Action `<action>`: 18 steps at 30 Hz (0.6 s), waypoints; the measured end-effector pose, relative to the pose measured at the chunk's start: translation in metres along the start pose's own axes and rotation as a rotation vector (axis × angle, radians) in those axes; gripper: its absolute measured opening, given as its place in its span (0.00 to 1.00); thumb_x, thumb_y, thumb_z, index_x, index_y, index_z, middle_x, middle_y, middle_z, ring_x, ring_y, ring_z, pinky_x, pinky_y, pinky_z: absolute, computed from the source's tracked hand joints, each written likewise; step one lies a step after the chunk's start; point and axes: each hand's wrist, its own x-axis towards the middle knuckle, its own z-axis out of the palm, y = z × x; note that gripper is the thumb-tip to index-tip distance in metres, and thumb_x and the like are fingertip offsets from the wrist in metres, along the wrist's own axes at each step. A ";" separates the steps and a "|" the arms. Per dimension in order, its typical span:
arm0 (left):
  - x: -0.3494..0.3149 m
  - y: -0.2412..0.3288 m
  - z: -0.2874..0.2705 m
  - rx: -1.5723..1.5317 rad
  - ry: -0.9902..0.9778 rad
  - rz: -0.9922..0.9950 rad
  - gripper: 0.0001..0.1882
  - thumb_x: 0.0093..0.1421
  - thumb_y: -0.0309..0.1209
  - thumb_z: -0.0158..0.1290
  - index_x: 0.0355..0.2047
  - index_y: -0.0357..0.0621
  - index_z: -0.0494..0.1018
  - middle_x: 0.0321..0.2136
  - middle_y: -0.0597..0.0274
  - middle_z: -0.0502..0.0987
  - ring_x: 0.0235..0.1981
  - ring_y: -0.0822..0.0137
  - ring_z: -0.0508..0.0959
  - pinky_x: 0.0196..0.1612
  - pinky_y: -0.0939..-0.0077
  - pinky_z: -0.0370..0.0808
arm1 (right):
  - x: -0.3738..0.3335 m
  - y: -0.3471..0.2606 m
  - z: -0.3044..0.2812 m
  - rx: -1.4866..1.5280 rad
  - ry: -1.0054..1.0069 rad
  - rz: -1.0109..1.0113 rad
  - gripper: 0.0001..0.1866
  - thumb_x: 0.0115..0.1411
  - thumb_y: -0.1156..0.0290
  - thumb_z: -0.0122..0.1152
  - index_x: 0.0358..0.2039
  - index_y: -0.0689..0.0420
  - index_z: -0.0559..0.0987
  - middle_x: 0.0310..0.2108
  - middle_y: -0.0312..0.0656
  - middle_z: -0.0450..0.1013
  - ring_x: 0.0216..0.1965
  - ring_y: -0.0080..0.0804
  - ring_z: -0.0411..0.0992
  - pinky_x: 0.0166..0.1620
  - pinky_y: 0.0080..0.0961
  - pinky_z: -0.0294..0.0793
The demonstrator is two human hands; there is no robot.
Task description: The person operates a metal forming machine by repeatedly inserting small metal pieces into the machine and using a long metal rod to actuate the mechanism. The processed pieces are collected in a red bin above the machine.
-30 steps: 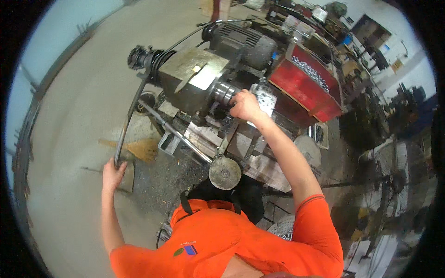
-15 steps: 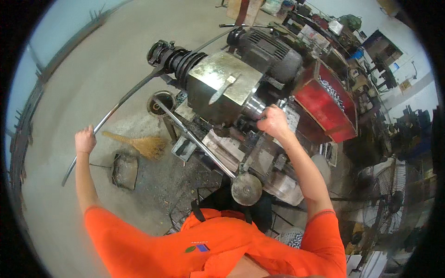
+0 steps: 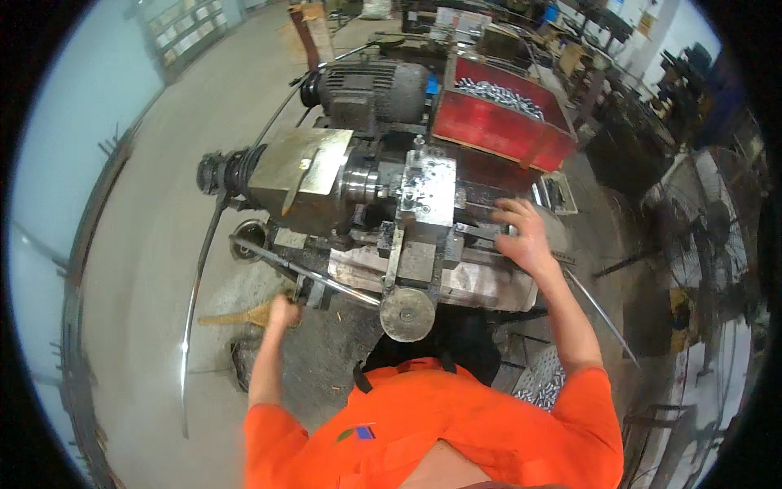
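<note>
In front of me stands a small lathe with a grey-green headstock [image 3: 281, 175], a shiny spindle nose [image 3: 360, 181] and a metal tool block [image 3: 429, 186]. My right hand [image 3: 525, 238] is over the lathe's right end, fingers bent and apart, with nothing seen in them. My left hand [image 3: 283, 311] is low on the left, by the broom and below the bright lever bar [image 3: 309, 277]. Motion smears its fingers, so any grip is unclear. A long curved lever [image 3: 195, 326] hangs from the headstock's left end, free of both hands. A round metal disc [image 3: 407, 314] sits at the lathe's front.
Behind the lathe are a ribbed motor [image 3: 371, 90] and a red bin [image 3: 501, 126] of small metal parts. A straw broom [image 3: 236, 318] and a dustpan [image 3: 241, 363] lie at left. At right stand a fan [image 3: 705, 208] and a white basket [image 3: 539, 379] of metal parts.
My left hand has let go of the long curved lever and come in toward the lathe. My right hand has left the spindle area and moved to the lathe's right end. The view has turned.
</note>
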 end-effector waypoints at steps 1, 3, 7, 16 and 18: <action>-0.003 0.004 0.024 0.123 0.031 0.171 0.24 0.46 0.41 0.59 0.40 0.40 0.72 0.33 0.47 0.77 0.37 0.50 0.77 0.39 0.61 0.73 | -0.024 0.013 -0.011 -0.036 0.010 0.046 0.18 0.31 0.73 0.60 0.29 0.58 0.78 0.41 0.45 0.72 0.42 0.46 0.68 0.45 0.35 0.70; 0.017 0.010 0.021 0.419 -0.055 0.232 0.22 0.45 0.41 0.59 0.38 0.42 0.73 0.33 0.48 0.78 0.38 0.51 0.77 0.39 0.60 0.73 | -0.073 0.038 -0.036 -0.094 -0.053 0.148 0.16 0.32 0.73 0.59 0.28 0.59 0.78 0.38 0.47 0.73 0.40 0.47 0.69 0.43 0.36 0.70; 0.047 0.032 -0.020 0.825 -0.202 0.193 0.15 0.45 0.38 0.59 0.33 0.48 0.75 0.33 0.55 0.78 0.38 0.57 0.78 0.39 0.61 0.74 | -0.159 0.079 -0.071 -0.242 -0.073 0.540 0.20 0.34 0.73 0.57 0.33 0.59 0.79 0.40 0.48 0.73 0.43 0.46 0.69 0.46 0.34 0.69; 0.022 0.021 -0.061 -0.330 0.056 0.113 0.22 0.55 0.44 0.53 0.40 0.37 0.73 0.27 0.51 0.78 0.24 0.60 0.79 0.25 0.69 0.75 | -0.400 0.194 -0.132 -0.879 -0.323 1.163 0.19 0.41 0.64 0.58 0.34 0.60 0.75 0.32 0.51 0.74 0.35 0.51 0.73 0.40 0.40 0.73; 0.021 0.038 -0.082 -0.783 0.098 0.021 0.25 0.60 0.46 0.48 0.42 0.31 0.69 0.24 0.49 0.76 0.15 0.64 0.77 0.20 0.76 0.75 | -0.410 0.180 -0.116 -0.876 -0.349 1.255 0.16 0.41 0.62 0.57 0.29 0.60 0.75 0.30 0.52 0.74 0.34 0.51 0.73 0.38 0.41 0.73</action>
